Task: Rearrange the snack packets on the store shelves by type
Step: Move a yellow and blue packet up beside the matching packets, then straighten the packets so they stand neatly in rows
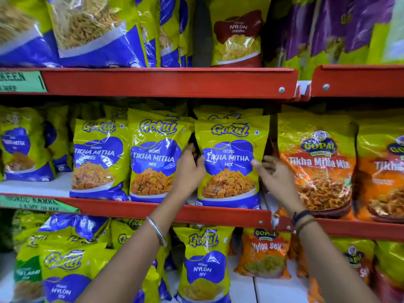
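- A Gokul Tikha Mitha Mix packet (229, 165) stands upright at the centre of the frame, on the middle shelf (175, 212), at the right end of its row.
- The left hand (189, 169) closes its grip on the packet's left edge, thumb on the front.
- The right hand (274, 173) grips the right edge, thumb on the front, fingers behind.
- 2 matching packets (153, 160) stand just to its left.
- An orange Gopal Tikha Mitha Mix packet (317, 167) stands just to the right.
- Nylon Sev packets (203, 265) fill the lower shelf.
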Demonstrator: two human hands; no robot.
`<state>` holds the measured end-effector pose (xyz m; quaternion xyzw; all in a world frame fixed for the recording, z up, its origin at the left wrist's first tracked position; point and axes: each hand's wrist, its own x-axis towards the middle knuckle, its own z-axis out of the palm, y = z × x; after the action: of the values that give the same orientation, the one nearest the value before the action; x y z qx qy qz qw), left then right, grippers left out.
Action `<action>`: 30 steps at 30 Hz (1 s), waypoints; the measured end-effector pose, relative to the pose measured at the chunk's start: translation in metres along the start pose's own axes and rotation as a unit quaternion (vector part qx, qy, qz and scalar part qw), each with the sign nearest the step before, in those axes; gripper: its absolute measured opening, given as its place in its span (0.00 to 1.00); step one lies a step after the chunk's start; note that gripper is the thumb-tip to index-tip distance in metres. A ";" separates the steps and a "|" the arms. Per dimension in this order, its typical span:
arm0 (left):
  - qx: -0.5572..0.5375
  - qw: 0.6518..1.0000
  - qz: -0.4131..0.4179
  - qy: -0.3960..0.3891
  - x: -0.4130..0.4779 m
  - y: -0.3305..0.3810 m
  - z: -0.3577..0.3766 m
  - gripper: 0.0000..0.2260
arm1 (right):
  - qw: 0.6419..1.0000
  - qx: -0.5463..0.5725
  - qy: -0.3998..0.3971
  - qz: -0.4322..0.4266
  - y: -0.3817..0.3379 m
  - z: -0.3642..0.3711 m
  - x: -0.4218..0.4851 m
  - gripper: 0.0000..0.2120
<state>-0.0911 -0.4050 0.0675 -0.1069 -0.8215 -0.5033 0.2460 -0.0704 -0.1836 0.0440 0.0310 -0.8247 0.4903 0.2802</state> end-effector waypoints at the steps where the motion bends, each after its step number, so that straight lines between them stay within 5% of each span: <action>1: 0.004 1.000 0.013 0.028 0.014 0.008 -0.001 0.14 | 0.999 0.000 0.032 -0.004 -0.010 -0.002 0.011 0.23; 4: 0.044 0.996 0.011 0.071 0.044 0.025 -0.001 0.11 | 0.995 -0.027 0.087 -0.027 -0.030 -0.003 0.046 0.14; 8: 0.071 0.993 -0.021 0.087 0.063 0.027 -0.001 0.13 | 0.990 -0.101 0.096 -0.021 -0.039 -0.004 0.079 0.26; 14: 0.146 0.985 -0.027 0.092 0.076 0.025 -0.005 0.10 | 0.979 -0.184 0.087 -0.025 -0.046 -0.006 0.095 0.27; 19: 0.175 0.981 -0.020 0.086 0.068 0.025 -0.001 0.09 | 0.975 -0.198 0.094 -0.030 -0.043 -0.001 0.094 0.15; 23: 0.106 0.976 0.099 0.160 0.035 0.018 0.008 0.13 | 0.972 -0.154 0.147 -0.099 -0.043 -0.004 0.061 0.17; 26: 0.190 0.936 0.264 0.134 0.006 0.004 0.035 0.19 | 0.960 -0.161 0.122 -0.194 -0.037 0.022 0.011 0.22; 30: 0.285 0.920 0.263 0.052 -0.013 -0.012 0.062 0.25 | 0.932 -0.255 0.070 -0.248 -0.002 0.057 -0.007 0.26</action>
<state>-0.1035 -0.3558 0.0283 -0.2177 -0.8587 -0.1696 0.4320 -0.0884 -0.2334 0.0218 0.1279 -0.8664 0.1789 0.4483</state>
